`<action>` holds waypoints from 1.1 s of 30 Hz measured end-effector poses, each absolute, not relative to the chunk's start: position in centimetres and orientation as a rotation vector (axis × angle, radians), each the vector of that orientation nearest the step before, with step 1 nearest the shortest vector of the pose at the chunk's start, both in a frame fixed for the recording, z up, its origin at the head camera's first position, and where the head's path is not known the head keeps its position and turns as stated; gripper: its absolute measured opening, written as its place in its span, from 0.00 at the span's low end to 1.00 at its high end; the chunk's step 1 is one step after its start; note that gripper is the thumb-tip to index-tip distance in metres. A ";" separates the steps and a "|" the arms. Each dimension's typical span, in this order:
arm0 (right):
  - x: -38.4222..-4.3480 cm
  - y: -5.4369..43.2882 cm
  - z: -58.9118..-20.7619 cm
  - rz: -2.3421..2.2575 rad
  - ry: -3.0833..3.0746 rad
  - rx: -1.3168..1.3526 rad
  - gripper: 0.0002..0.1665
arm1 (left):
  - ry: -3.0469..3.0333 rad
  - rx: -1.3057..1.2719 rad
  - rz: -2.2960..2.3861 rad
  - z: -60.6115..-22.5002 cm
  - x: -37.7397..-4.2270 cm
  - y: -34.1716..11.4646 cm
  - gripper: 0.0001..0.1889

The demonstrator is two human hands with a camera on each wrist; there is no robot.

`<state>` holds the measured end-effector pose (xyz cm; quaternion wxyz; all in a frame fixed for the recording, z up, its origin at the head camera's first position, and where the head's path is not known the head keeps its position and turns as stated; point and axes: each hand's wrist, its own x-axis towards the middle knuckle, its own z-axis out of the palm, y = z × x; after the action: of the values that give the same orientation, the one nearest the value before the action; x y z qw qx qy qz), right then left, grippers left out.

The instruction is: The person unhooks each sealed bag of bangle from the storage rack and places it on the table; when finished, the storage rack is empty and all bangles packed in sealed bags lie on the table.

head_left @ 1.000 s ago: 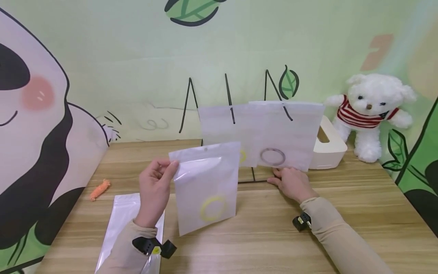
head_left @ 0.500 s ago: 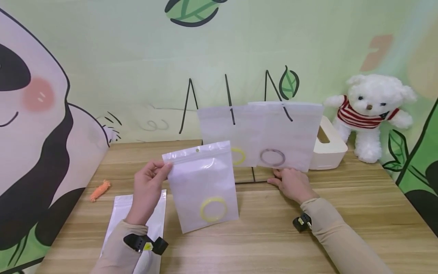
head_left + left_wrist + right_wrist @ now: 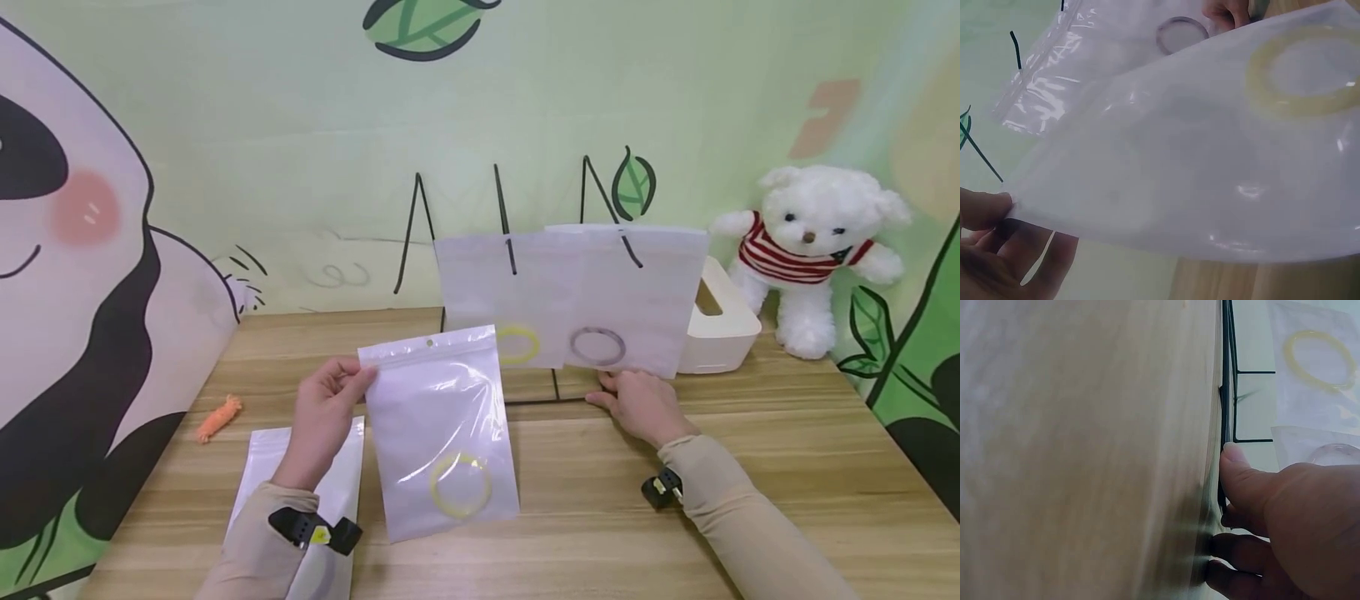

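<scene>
Near its upper left corner, my left hand [image 3: 322, 417] pinches a white zip bag [image 3: 420, 417] that shows a yellow ring [image 3: 433, 490] inside. The bag tilts over the table, its clear glossy face towards the head camera. At the foot of a black wire display rack [image 3: 536, 402], my right hand [image 3: 637, 402] grips the base bar; in the right wrist view the thumb [image 3: 1235, 459] presses on that bar. Two similar bags hang from the rack's hooks: one bag [image 3: 480, 283] with a yellow ring, the other bag [image 3: 645, 292] with a dark ring [image 3: 572, 344].
Another white bag [image 3: 345, 475] lies flat on the wooden table [image 3: 585, 533] under my left forearm. An orange candy-shaped piece [image 3: 219, 418] is at the left edge. Behind the hanging bags stand a white tissue box [image 3: 723, 337] and a white teddy bear [image 3: 810, 250].
My left hand has moved slightly left, and the bag it pinches has turned its face up towards the camera and dropped lower. The right hand stays at the rack's base.
</scene>
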<state>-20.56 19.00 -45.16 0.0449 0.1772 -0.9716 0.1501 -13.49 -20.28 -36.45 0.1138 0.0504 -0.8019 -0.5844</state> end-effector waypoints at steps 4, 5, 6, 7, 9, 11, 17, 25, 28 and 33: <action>-20.6 19.0 -45.1 0.469 -2.974 0.534 0.29 | -2.427 0.162 -1.698 -36.9 -13.6 -20.7 0.10; -20.6 19.0 -45.2 0.469 -2.975 0.533 0.29 | -2.444 0.165 -1.694 -37.0 -13.6 -20.8 0.10; -20.6 19.0 -45.2 0.472 -2.977 0.533 0.29 | -2.458 0.167 -1.695 -37.1 -13.6 -20.9 0.10; -20.6 19.0 -45.2 0.474 -2.978 0.533 0.29 | -2.477 0.171 -1.692 -37.3 -13.6 -21.0 0.10; -20.6 19.1 -45.2 0.474 -2.980 0.532 0.30 | -2.507 0.182 -1.684 -37.6 -13.7 -21.2 0.10; -20.6 19.1 -45.3 0.474 -2.976 0.532 0.30 | -2.536 0.193 -1.682 -38.0 -13.8 -21.5 0.10; -20.6 19.0 -45.2 0.450 -2.939 0.567 0.25 | -2.662 0.205 -1.648 -39.1 -14.1 -22.2 0.09; -20.6 18.9 -45.1 0.442 -2.941 0.571 0.24 | -2.786 0.203 -1.620 -39.8 -14.1 -22.6 0.08; -20.6 18.9 -45.1 0.442 -2.950 0.566 0.26 | -2.819 0.216 -1.620 -39.9 -14.0 -22.6 0.07; -20.6 19.0 -45.2 0.450 -2.962 0.559 0.28 | -2.834 0.230 -1.610 -40.3 -13.8 -22.5 0.07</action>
<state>-20.55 18.96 -45.19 0.0469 0.1833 -0.9708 0.1476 -13.84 -22.50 -40.28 -0.0631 0.0703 -0.8656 -0.4918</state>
